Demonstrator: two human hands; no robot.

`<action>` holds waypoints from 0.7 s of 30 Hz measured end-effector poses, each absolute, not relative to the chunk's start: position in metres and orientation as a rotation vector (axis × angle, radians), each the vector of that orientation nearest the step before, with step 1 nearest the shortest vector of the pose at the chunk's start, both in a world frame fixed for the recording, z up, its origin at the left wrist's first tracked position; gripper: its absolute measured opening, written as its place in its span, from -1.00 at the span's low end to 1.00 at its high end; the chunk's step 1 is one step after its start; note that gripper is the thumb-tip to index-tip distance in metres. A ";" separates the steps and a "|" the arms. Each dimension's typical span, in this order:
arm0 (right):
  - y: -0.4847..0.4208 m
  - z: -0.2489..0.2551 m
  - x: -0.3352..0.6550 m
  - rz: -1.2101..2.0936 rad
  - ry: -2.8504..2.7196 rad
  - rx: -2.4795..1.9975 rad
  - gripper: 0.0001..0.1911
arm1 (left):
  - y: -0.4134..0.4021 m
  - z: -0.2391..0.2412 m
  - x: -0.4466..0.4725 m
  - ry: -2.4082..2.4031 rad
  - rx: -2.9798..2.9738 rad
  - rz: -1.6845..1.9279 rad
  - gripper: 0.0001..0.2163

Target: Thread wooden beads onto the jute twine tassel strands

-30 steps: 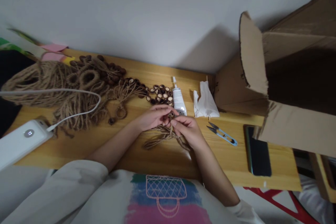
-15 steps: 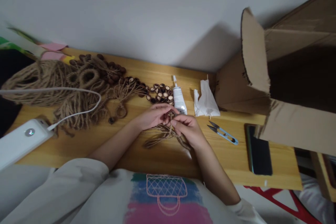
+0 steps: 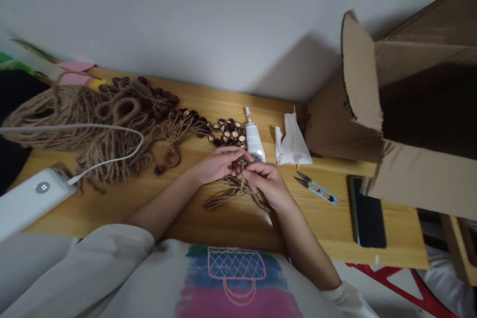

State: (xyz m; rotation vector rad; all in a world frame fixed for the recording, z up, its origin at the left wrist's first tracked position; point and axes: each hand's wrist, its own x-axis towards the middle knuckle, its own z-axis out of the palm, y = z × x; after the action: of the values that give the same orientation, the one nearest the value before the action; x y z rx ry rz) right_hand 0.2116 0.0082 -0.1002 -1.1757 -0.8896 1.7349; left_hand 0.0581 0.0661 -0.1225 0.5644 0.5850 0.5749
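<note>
My left hand [image 3: 221,164] is closed around a small brown nut shell half [image 3: 243,160] with pale cord at its middle. Thumb and fingers of my right hand [image 3: 266,181] pinch the jute cord [image 3: 243,179] just below the shell. Loose strands of this cord hang in a tassel [image 3: 219,198] over the table, and a wrapped cord loop [image 3: 261,202] shows under my right hand. Just beyond my fingers lie a white glue tube [image 3: 254,139] and a cluster of cut shell halves [image 3: 229,131].
Jute cord bundles [image 3: 55,114] and shells fill the left, near a white power bank [image 3: 35,198] with a cable. Rightward lie white tissue [image 3: 293,140], blue thread snips [image 3: 316,189], a phone [image 3: 368,216] and an open cardboard box [image 3: 335,119] by the wall.
</note>
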 end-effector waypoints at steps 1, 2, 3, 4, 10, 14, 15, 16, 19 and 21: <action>0.008 -0.100 0.212 1.736 -0.888 -1.175 -0.71 | 0.066 -0.122 0.058 0.585 0.563 0.576 -0.76; 0.008 -0.101 0.212 1.735 -0.888 -1.175 -0.71 | 0.066 -0.122 0.058 0.585 0.561 0.577 -0.76; 0.008 -0.101 0.212 1.734 -0.889 -1.178 -0.72 | 0.066 -0.122 0.058 0.585 0.558 0.576 -0.76; 0.008 -0.101 0.212 1.733 -0.890 -1.179 -0.72 | 0.067 -0.122 0.058 0.585 0.556 0.574 -0.75; 0.009 -0.103 0.211 1.736 -0.886 -1.168 -0.76 | 0.067 -0.121 0.059 0.574 0.551 0.572 -0.73; 0.010 -0.104 0.212 1.739 -0.877 -1.163 -0.80 | 0.067 -0.121 0.059 0.554 0.551 0.568 -0.75; 0.010 -0.104 0.212 1.740 -0.868 -1.162 -0.82 | 0.067 -0.122 0.058 0.552 0.550 0.570 -0.75; 0.010 -0.105 0.212 1.743 -0.859 -1.160 -0.84 | 0.067 -0.123 0.058 0.551 0.548 0.573 -0.76; 0.010 -0.107 0.213 1.751 -0.834 -1.157 -0.87 | 0.067 -0.125 0.058 0.559 0.545 0.584 -0.77; 0.010 -0.107 0.213 1.750 -0.835 -1.157 -0.84 | 0.067 -0.125 0.058 0.561 0.545 0.587 -0.78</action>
State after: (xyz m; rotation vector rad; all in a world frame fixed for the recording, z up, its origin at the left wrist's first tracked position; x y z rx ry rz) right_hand 0.2132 0.0098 -0.1073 -1.1574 -0.8352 1.7505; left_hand 0.0584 0.0667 -0.1252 0.5449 0.5613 0.5871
